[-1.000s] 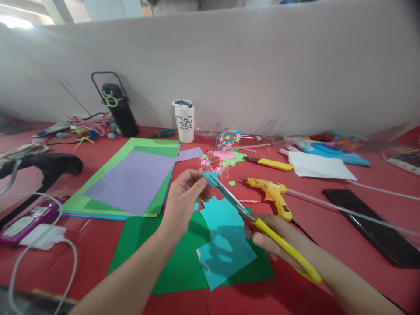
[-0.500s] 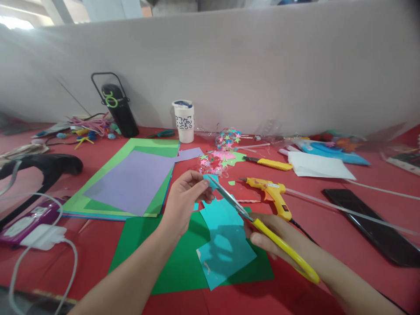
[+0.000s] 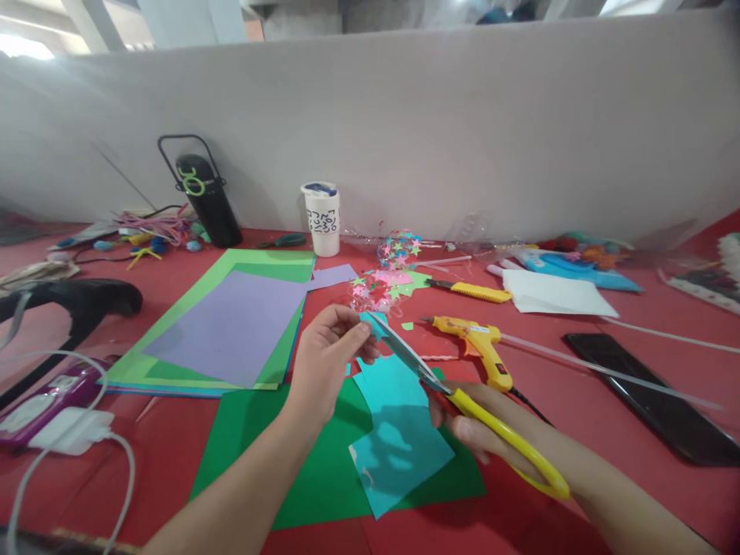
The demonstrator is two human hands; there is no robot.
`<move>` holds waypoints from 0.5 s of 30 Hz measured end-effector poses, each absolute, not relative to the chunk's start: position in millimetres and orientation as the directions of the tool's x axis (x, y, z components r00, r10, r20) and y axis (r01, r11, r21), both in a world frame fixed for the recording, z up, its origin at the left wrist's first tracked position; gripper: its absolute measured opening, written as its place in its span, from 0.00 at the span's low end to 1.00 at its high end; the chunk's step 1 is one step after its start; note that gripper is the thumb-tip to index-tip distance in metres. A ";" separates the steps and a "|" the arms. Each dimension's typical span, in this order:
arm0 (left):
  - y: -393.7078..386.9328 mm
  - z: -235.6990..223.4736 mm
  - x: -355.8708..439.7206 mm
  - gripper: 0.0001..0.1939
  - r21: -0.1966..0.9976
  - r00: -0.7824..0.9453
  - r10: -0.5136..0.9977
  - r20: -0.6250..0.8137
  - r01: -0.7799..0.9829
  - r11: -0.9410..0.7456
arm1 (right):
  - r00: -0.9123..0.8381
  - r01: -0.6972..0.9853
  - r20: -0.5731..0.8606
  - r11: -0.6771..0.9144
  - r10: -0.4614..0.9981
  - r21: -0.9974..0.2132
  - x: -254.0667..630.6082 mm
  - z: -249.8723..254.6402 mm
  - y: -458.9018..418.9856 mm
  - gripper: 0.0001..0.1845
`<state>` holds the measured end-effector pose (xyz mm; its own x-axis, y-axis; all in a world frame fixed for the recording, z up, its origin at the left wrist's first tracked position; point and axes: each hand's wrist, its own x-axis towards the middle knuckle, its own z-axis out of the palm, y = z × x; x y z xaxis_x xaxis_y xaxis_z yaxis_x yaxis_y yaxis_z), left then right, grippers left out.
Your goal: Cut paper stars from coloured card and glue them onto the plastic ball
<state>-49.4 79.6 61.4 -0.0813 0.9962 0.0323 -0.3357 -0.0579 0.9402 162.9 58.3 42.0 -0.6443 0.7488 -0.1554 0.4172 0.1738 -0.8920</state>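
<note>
My left hand (image 3: 331, 362) pinches a small blue paper piece (image 3: 378, 327) between thumb and fingers. Yellow-handled scissors (image 3: 509, 439) are in my right hand (image 3: 471, 420), their fingers wrapped at the handle loops. The blades point up and left, with their tips against the small paper piece. Below both hands, a larger turquoise sheet (image 3: 405, 455) with cut-out edges lies on a dark green sheet (image 3: 312, 462). Beyond the left hand sit pink and clear star-decorated shapes (image 3: 370, 293).
A yellow glue gun (image 3: 482, 343), a yellow cutter knife (image 3: 479, 291) and a black phone (image 3: 647, 397) lie to the right. Stacked coloured paper (image 3: 225, 327) is at the left. A white cup (image 3: 321, 223) and a black bottle (image 3: 209, 204) stand by the white partition (image 3: 405, 131).
The camera view has shifted slightly. Both hands stay close together, with the scissors still against the small paper piece, which shows a little more of its pointed outline.
</note>
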 end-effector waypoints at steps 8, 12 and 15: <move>76.6 66.1 -49.1 0.07 0.940 -0.058 0.998 -0.014 -0.340 -0.007 | -0.658 0.336 -0.063 0.218 0.751 -0.916 158.7 42.9 60.1 0.29; 76.6 67.1 -51.6 0.06 0.941 -0.010 0.999 -0.044 -0.337 0.038 | -0.657 0.325 -0.059 0.212 0.752 -0.922 160.1 39.8 61.9 0.28; 76.6 68.2 -52.5 0.06 0.943 0.043 0.997 -0.071 -0.323 0.081 | -0.635 0.352 -0.096 0.176 0.767 -0.919 161.3 38.5 61.9 0.27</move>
